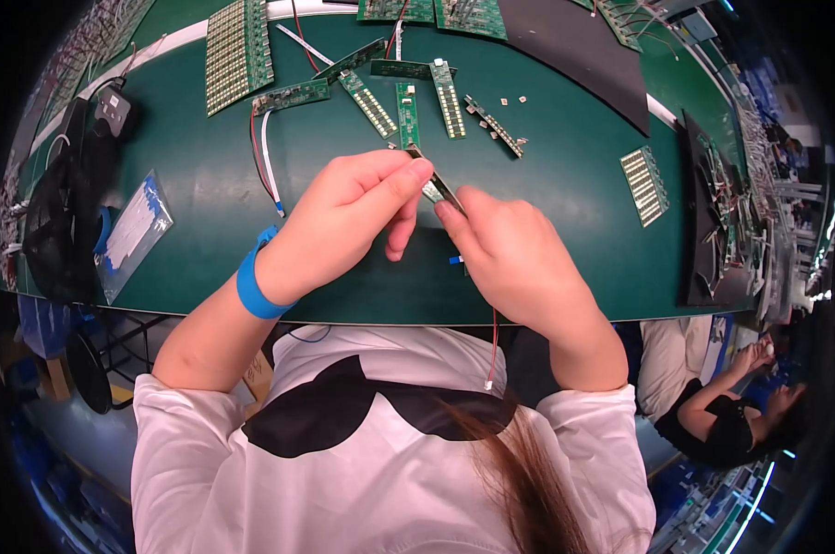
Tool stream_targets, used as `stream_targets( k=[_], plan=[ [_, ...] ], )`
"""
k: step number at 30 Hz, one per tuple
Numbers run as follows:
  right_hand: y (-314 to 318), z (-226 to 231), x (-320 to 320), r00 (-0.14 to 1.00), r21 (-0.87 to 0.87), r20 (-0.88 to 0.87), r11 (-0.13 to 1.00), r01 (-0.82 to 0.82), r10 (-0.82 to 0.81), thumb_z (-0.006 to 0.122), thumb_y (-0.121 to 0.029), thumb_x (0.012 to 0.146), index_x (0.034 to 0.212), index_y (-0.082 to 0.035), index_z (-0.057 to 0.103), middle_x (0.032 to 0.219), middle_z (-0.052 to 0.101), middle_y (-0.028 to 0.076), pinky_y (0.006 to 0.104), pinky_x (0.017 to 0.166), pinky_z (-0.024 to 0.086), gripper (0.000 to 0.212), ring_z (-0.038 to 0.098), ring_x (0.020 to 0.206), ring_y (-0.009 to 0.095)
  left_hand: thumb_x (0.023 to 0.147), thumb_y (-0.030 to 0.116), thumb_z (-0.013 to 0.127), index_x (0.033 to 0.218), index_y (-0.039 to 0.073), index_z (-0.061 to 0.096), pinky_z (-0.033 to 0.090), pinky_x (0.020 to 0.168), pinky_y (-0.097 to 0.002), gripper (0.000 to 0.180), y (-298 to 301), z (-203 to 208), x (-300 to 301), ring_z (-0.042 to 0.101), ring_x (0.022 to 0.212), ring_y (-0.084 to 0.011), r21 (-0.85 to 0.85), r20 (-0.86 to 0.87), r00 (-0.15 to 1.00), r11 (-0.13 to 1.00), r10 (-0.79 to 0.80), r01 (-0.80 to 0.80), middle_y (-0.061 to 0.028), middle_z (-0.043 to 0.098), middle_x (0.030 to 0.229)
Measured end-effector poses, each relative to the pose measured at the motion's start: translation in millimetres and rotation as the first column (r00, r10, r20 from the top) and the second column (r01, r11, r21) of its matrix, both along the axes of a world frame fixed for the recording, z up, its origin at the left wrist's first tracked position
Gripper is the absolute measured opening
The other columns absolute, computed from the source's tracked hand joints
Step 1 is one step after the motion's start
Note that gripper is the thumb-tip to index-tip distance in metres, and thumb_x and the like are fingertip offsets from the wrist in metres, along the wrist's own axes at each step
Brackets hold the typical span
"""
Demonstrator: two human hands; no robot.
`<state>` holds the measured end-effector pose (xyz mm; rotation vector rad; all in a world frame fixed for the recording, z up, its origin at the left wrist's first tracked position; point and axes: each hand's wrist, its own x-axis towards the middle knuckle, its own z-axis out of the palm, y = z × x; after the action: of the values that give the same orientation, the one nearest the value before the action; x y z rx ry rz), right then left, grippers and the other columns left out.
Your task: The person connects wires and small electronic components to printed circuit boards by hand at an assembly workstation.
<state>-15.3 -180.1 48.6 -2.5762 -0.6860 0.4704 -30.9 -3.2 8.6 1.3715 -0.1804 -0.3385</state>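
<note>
Between both hands, over the near middle of the table, is a narrow circuit board [433,191]. My left hand [343,198], with a blue wrist band [257,282], pinches its upper end between thumb and fingers. The lower end is gripped by my right hand [519,254], whose fingers partly hide it. A thin red wire [494,342] with a white plug hangs below my right hand, and a small blue tab [456,260] shows beside that hand. Just beyond my fingertips lies a green strip board [408,115].
Several more strip boards [447,97] and small loose board pieces [505,102] lie farther off. A large board panel [239,57] is at far left, a smaller panel [643,186] at right. A plastic bag [136,235] lies left. Another person [713,406] sits at lower right.
</note>
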Motion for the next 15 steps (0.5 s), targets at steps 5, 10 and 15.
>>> stream_targets(
  k=[5, 10, 15],
  plan=[
    [-5.1, -12.0, 14.0, 0.983, 0.034, -0.042, 0.983, 0.182, -0.181, 0.042, -0.025, 0.092, 0.078, 0.001, 0.051, 0.068, 0.058, 0.023, 0.0497, 0.063, 0.044, 0.031, 0.057, 0.069, 0.042, 0.095, 0.026, 0.043, 0.069, 0.004, 0.048, 0.04, 0.049, -0.0219, 0.034, 2.8, -0.2, 1.9, 0.048, 0.05, -0.0087, -0.044, -0.089, 0.996, 0.999, -0.012, 0.008, -0.0025, 0.051, 0.055],
    [-34.4, -17.5, 38.3, 0.923, 0.227, -0.332, 0.933, 0.28, -0.196, 0.045, -0.03, 0.092, 0.069, 0.0, 0.052, 0.056, 0.05, 0.009, 0.0331, 0.051, 0.039, 0.038, 0.05, 0.053, 0.022, 0.091, 0.028, 0.051, 0.062, 0.002, 0.049, 0.035, 0.045, -0.027, 0.038, 1.6, 5.7, 17.6, 0.043, 0.046, -0.0118, 0.458, 0.201, 0.979, 0.883, 0.011, -0.104, -0.005, 0.049, 0.053],
    [-42.8, -12.2, 51.6, 0.57, 0.381, -0.814, 0.841, 0.385, 0.108, 0.048, -0.024, 0.093, 0.063, -0.005, 0.05, 0.049, 0.034, -0.007, 0.0199, 0.037, 0.016, 0.035, 0.024, 0.039, 0.002, 0.084, 0.029, 0.06, 0.064, 0.0, 0.05, 0.032, 0.045, -0.031, 0.037, 2.2, -6.3, 58.4, 0.038, 0.046, -0.0131, 0.777, 0.456, 0.864, 0.568, -0.211, -0.271, -0.008, 0.043, 0.052]
  ],
)
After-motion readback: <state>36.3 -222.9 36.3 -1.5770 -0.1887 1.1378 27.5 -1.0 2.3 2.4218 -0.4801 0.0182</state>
